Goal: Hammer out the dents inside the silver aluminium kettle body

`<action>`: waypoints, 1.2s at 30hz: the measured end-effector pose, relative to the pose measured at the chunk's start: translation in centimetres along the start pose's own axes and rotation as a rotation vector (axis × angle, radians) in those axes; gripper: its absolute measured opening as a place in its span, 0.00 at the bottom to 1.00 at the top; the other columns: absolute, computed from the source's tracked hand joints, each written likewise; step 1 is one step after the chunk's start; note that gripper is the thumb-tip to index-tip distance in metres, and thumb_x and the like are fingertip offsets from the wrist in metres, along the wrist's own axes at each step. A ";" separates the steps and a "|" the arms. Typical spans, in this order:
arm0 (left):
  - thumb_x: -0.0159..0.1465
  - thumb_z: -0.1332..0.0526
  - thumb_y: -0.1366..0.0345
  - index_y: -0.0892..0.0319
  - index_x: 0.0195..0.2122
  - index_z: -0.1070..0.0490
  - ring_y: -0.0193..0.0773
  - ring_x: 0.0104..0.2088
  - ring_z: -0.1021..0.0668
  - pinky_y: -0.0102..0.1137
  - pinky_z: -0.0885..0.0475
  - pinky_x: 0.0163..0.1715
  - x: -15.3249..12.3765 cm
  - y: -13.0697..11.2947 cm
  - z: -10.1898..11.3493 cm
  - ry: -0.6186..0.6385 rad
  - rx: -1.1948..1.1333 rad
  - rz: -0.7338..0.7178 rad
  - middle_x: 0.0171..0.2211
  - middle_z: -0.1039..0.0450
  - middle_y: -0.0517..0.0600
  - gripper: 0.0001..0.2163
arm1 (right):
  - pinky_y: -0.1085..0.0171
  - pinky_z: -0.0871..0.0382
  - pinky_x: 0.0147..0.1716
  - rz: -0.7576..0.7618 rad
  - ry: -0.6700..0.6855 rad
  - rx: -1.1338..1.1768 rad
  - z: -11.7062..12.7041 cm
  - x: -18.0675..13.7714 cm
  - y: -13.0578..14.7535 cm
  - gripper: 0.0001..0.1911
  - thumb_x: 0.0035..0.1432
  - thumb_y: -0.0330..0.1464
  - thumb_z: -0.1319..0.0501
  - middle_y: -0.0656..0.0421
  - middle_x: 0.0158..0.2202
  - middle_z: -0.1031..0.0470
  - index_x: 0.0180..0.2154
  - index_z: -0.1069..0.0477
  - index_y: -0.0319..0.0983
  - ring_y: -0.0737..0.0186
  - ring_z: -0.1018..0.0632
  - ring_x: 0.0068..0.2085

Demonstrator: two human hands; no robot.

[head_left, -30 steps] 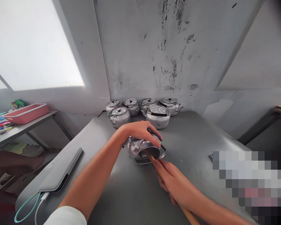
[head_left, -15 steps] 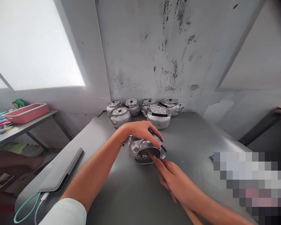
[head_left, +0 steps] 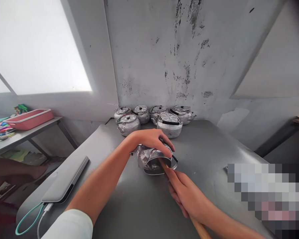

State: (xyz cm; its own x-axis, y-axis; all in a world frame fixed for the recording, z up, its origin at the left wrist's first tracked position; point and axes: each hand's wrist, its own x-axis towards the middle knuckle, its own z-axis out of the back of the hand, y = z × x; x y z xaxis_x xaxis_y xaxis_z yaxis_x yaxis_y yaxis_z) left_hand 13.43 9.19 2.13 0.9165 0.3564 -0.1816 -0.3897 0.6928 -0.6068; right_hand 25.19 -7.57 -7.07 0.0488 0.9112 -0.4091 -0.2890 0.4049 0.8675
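Note:
A dented silver metal kettle (head_left: 145, 158) lies tipped on the table with its round opening facing me. My left hand (head_left: 154, 141) is wrapped over its upper side, fingers curled around the body. In my right hand (head_left: 185, 191) is a wooden stick (head_left: 199, 229), gripped along its length. The stick's far end goes into the kettle's opening, and its tip is hidden inside. A black-gripped handle of the kettle shows at its right side.
Several silver kettles with lids, one of them a front kettle (head_left: 169, 127), stand at the back of the grey table (head_left: 139, 202) by the wall. A grey power bank (head_left: 64, 182) with cables lies left. A pink basket (head_left: 31, 120) sits on a side table. A blurred patch covers the right.
The wooden stick and my right hand have shifted very slightly at the kettle's opening. My left hand keeps its hold on the kettle.

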 end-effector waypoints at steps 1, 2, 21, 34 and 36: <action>0.53 0.32 0.50 0.50 0.47 0.20 0.41 0.44 0.23 0.29 0.32 0.47 0.0 0.0 0.0 -0.001 0.001 0.000 0.42 0.21 0.45 0.21 | 0.74 0.45 0.06 -0.004 0.007 -0.002 0.0 0.0 0.0 0.23 0.68 0.50 0.56 0.70 0.16 0.47 0.32 0.38 0.42 0.72 0.45 0.12; 0.53 0.32 0.50 0.50 0.47 0.20 0.41 0.44 0.23 0.29 0.32 0.46 0.0 0.0 0.0 0.000 0.001 -0.001 0.42 0.21 0.45 0.21 | 0.74 0.45 0.06 -0.008 0.012 -0.001 0.0 0.0 0.1 0.23 0.68 0.51 0.56 0.71 0.16 0.47 0.31 0.38 0.42 0.72 0.45 0.12; 0.53 0.32 0.49 0.49 0.48 0.21 0.41 0.44 0.23 0.28 0.32 0.44 0.0 0.3 0.0 0.024 -0.018 -0.004 0.45 0.22 0.44 0.22 | 0.74 0.46 0.07 -0.048 -0.006 0.036 -0.1 -0.2 0.3 0.24 0.68 0.51 0.57 0.71 0.15 0.45 0.29 0.40 0.41 0.74 0.43 0.11; 0.54 0.32 0.50 0.50 0.48 0.21 0.41 0.46 0.23 0.29 0.32 0.46 0.0 0.2 0.0 0.022 -0.034 -0.014 0.46 0.22 0.44 0.21 | 0.73 0.46 0.07 -0.067 0.005 0.034 -0.1 -0.4 0.5 0.25 0.69 0.51 0.58 0.71 0.15 0.47 0.30 0.40 0.41 0.74 0.44 0.11; 0.54 0.32 0.50 0.50 0.48 0.21 0.41 0.46 0.23 0.29 0.32 0.46 0.0 0.2 0.0 0.024 -0.040 -0.017 0.46 0.22 0.45 0.21 | 0.74 0.46 0.08 -0.074 0.016 0.048 -0.1 -0.4 0.5 0.25 0.69 0.51 0.58 0.71 0.15 0.47 0.29 0.41 0.41 0.74 0.45 0.11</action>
State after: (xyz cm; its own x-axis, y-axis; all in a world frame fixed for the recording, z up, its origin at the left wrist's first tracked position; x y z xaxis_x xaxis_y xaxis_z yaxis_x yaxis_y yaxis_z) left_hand 13.34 9.33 1.99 0.9249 0.3299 -0.1893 -0.3710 0.6727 -0.6402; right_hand 24.93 -7.71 -6.47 0.0529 0.8775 -0.4766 -0.2392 0.4745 0.8471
